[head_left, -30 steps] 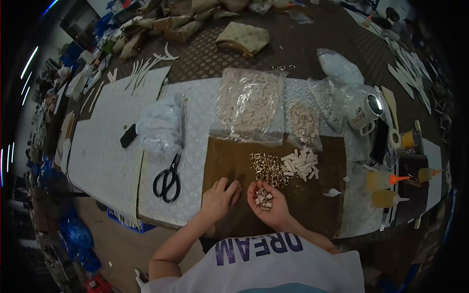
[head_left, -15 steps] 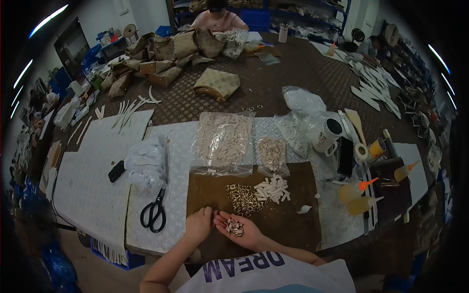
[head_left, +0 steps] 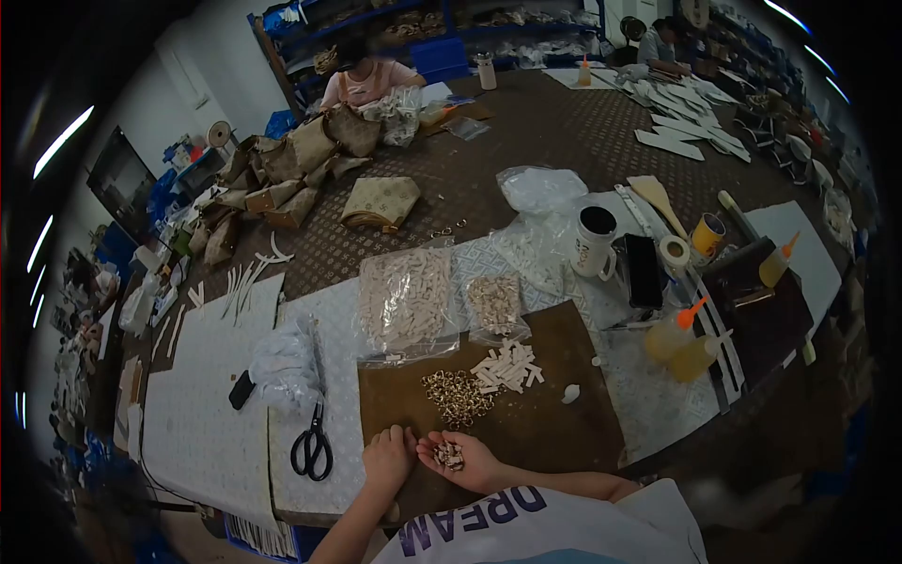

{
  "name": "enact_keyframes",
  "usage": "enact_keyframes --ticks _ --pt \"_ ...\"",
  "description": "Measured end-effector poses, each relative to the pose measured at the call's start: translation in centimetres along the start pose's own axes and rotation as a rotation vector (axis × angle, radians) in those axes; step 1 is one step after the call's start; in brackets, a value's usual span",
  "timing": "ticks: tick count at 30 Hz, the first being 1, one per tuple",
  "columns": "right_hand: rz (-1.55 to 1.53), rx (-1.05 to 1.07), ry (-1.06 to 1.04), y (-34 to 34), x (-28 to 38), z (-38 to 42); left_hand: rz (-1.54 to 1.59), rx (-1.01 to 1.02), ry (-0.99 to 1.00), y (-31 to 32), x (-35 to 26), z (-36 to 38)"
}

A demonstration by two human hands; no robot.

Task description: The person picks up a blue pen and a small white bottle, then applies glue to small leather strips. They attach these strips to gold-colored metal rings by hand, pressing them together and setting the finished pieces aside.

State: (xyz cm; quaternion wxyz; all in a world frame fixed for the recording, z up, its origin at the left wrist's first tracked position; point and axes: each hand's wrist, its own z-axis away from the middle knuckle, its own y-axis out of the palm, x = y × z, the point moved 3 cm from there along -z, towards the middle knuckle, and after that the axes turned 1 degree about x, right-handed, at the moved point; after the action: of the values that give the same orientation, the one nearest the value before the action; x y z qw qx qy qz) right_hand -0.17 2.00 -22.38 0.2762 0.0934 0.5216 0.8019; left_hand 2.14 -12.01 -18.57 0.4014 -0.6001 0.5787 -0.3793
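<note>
My right hand [head_left: 474,462] lies palm up near the front edge of the brown mat [head_left: 573,423], cupped around small metal rings with pale strips [head_left: 449,457]. Close beside it, my left hand [head_left: 389,458] is closed with its fingers curled. Whatever those fingers hold, if anything, is hidden. Just beyond both hands sits a heap of gold-coloured metal rings [head_left: 458,399]. Touching that heap on its right is a pile of short whitish strips [head_left: 508,367]. A small white piece [head_left: 570,394] rests farther right on the mat.
Behind the mat lie a clear bag of pale strips [head_left: 406,301] and a smaller bag [head_left: 494,305]. Black-handled scissors [head_left: 312,453] are at left. Glue bottles [head_left: 669,338], a phone [head_left: 644,271] and a white mug [head_left: 592,246] stand right. Another person [head_left: 365,83] sits across the table.
The view has tilted and swung, so the table appears turned. Both hands stay close together at the mat's front edge, and the right hand still cups the small pieces.
</note>
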Motion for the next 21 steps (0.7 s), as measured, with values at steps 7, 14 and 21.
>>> enact_keyframes --ticks 7,14,21 --pt "0.039 -0.071 -0.050 0.5 -0.5 0.4 0.257 0.080 -0.187 -1.4 0.7 -1.2" --pt "0.476 0.069 -0.102 -0.8 -0.4 -0.4 0.514 0.030 -0.018 -6.2 -6.3 -2.7" --pt "0.149 0.258 -0.053 -0.7 1.0 -0.5 0.522 -0.065 0.150 -5.0 -8.1 -2.4"
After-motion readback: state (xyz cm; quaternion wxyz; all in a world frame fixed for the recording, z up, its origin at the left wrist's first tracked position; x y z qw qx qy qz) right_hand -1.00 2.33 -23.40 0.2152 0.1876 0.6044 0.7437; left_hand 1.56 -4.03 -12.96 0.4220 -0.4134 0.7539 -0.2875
